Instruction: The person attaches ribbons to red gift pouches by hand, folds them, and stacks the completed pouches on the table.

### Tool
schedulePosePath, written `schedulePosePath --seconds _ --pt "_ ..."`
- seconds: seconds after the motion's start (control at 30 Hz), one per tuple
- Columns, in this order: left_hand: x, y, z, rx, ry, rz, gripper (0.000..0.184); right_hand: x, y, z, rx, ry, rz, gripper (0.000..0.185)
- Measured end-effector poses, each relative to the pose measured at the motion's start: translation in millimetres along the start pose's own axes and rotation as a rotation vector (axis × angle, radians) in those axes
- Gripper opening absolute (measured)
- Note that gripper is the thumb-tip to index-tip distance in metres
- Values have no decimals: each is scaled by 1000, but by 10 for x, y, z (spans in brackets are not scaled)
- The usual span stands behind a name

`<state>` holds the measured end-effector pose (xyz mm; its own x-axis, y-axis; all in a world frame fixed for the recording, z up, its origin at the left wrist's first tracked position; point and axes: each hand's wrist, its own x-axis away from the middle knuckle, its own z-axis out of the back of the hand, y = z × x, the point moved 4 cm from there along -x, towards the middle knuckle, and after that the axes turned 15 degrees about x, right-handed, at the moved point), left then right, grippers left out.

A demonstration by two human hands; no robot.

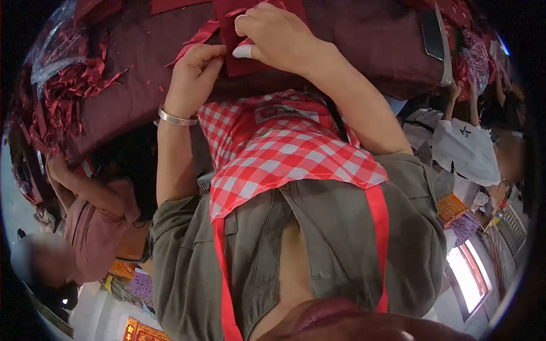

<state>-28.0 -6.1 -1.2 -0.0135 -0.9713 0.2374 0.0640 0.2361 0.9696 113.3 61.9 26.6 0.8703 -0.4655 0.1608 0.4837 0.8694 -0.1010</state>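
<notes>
At a maroon cloth-covered table [364, 34], the left hand [196, 77] and right hand [278, 37] are bending over a flat dark-red rectangle [243, 68] and glossy red ribbon [199, 38]; I cannot tell either grip; keeping ribbon untwisted should help.

Straight before me runs the dark-red cloth-covered table [387, 51], and at its near edge sits the flat red panel [244, 67]: my left hand [196, 74] at its left side, my right hand [278, 37] over it! Just beyond the left hand, a shiny red ribbon [199, 38]. Over at the table's left end, a heap of dark-red ribbons [68, 88] beside crinkled clear plastic [54, 54]; near the right end, a black rectangular phone [433, 37]. Pink-topped person [99, 233] left, white-topped person [466, 150] right.
</notes>
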Motion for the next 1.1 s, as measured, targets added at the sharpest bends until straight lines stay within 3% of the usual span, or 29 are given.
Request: schedulePosePath --seconds 0.07,0.17,0.37,0.53,0.8,0.87,1.03,1.1 --pt "13 70 -61 -280 22 -245 25 25 13 -3 6 17 -14 39" --pt "4 112 -114 -209 70 -314 21 26 55 4 -9 34 -25 40" --pt "-32 72 -93 -422 102 -337 20 10 100 -12 -29 107 -40 43" --pt "2 93 -96 -463 131 -405 16 353 107 -117 84 514 -108 45" --pt "76 254 -170 -695 156 -540 8 553 244 -433 158 518 -273 50" --pt "128 297 -35 -865 172 -464 7 563 242 -430 162 535 -278 51" --pt "214 365 445 -910 257 -396 8 576 247 -431 155 567 -292 53" --pt "174 404 418 -977 260 -551 7 582 247 -441 159 572 -296 55"
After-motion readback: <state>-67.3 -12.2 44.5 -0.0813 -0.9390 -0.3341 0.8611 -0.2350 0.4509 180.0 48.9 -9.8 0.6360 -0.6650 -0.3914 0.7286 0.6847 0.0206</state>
